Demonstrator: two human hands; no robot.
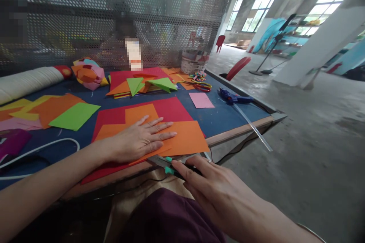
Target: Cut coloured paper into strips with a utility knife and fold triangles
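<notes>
My left hand (139,138) lies flat with its fingers spread on orange paper (188,136), pressing it down near the table's front edge. Under the orange sheets is a larger red sheet (173,110), which reaches over that edge on the left. In my right hand (211,182) is a utility knife (158,161) with a grey metal front and black and teal parts. Its front end points left, close to the lower edge of the orange paper. Part of the knife is hidden by my fingers, and whether its tip touches the paper I cannot tell.
A blue glue gun (234,97) with a clear glue stick lies at the right edge. Behind the paper are scissors (203,86), a pink square (201,100), green folded pieces (162,84) and a paper ball (89,75). A white cable (57,141) loops at left.
</notes>
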